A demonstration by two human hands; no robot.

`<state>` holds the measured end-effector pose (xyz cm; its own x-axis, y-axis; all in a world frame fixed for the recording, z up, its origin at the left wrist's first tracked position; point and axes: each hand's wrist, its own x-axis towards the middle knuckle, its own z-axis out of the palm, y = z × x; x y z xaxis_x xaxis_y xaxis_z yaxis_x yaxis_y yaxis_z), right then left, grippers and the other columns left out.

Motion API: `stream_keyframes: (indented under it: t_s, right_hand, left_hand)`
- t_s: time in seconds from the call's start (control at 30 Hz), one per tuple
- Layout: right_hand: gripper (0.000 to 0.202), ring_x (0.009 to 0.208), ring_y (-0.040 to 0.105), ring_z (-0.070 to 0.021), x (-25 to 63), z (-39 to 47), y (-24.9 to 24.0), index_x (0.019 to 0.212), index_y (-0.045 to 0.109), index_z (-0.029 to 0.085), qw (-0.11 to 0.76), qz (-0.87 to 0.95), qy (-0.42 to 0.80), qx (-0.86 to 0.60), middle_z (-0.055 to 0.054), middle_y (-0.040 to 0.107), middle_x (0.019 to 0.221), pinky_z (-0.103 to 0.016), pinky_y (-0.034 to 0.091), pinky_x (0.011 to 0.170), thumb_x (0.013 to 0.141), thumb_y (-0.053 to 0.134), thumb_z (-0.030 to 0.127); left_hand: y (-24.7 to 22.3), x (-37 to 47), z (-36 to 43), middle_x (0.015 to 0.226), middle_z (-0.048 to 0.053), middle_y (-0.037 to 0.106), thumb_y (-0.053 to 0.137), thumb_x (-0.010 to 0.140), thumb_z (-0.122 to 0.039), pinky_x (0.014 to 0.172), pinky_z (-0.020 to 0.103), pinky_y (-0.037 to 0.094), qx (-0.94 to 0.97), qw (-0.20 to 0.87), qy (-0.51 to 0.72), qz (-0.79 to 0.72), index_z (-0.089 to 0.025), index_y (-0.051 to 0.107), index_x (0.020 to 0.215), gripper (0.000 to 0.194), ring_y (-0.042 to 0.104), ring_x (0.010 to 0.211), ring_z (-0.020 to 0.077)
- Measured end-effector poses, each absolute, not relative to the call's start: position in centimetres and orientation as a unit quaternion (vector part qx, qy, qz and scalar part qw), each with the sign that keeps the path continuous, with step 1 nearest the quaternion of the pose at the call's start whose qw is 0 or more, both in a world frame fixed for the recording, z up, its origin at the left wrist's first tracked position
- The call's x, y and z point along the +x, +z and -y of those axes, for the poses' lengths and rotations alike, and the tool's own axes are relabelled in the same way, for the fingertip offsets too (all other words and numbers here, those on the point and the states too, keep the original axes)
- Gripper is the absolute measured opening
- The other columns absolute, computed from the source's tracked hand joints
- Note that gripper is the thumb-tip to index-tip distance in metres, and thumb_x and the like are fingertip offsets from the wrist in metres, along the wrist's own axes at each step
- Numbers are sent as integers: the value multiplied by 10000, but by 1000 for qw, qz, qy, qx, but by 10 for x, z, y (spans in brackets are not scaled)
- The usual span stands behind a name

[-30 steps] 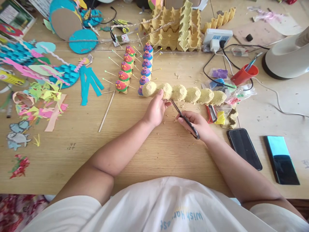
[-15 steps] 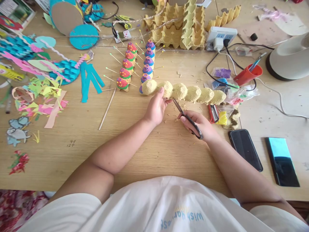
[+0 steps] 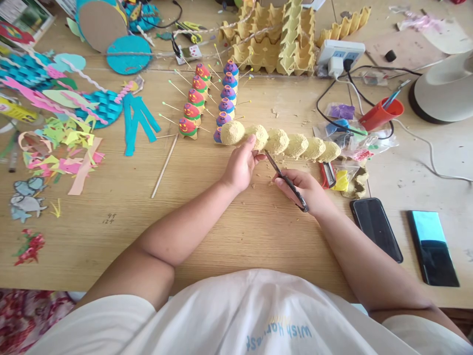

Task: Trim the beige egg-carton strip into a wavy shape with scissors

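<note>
A strip of several yellow egg-carton domes lies across the wooden table. My left hand grips the strip's near edge under its second dome from the left. My right hand holds black-handled scissors, whose blades point up and left toward the strip's lower edge beside my left thumb. Small yellow cuttings lie scattered on the wood below both hands.
Two rows of painted carton figures with pins stand just behind the strip. Stacked egg cartons and a power strip sit farther back. Paper scraps cover the left. Two phones, a red cup and small bags lie at right.
The carton strip has shifted slightly, its left end lifted and turned toward the figures. Both hands stay on strip and scissors, nearly in place.
</note>
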<state>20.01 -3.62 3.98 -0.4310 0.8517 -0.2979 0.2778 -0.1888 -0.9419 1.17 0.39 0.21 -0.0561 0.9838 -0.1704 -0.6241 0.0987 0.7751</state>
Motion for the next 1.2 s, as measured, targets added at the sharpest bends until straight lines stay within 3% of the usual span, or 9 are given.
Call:
stream_keyframes:
  t_s: [0.13,0.37,0.57,0.83,1.2]
  right_hand:
    - [599,608,343,-105,200,36,37,926,712,198,241,594,594,-486,54,461,676,-299,223,577,808,840,771]
    - [603,700,460,-143,200,37,34,949,729,190,246,615,566,-492,16,556,766,-312,317,649,812,826,769]
    - [584,691,466,-146,203,36,33,950,727,192,233,633,551,-491,17,556,746,-307,317,637,840,806,759]
    - [562,701,458,-150,203,34,28,920,716,188,241,644,550,-475,8,558,754,-305,325,644,863,793,742]
    - [570,662,417,-130,198,35,31,865,683,188,243,664,519,-479,35,500,697,-302,305,627,868,773,751]
  left_hand:
    - [1,11,-5,1110,41,836,679,1011,-545,905,283,594,246,642,628,-364,-240,750,1022,314,779,1138,197]
    - [0,11,-6,1142,49,831,662,1025,-530,1007,337,613,245,653,625,-352,-232,749,1035,310,764,1263,245]
    - [3,11,-5,1180,56,832,631,1039,-541,1089,357,600,248,652,620,-360,-235,746,1029,327,720,1370,256]
    - [12,12,-2,1207,54,848,470,1121,-506,1063,341,618,244,659,594,-392,-240,777,1123,406,720,1381,240]
    - [9,13,-2,1235,80,837,609,1037,-640,1098,369,606,235,655,610,-379,-230,760,1087,440,701,1409,275]
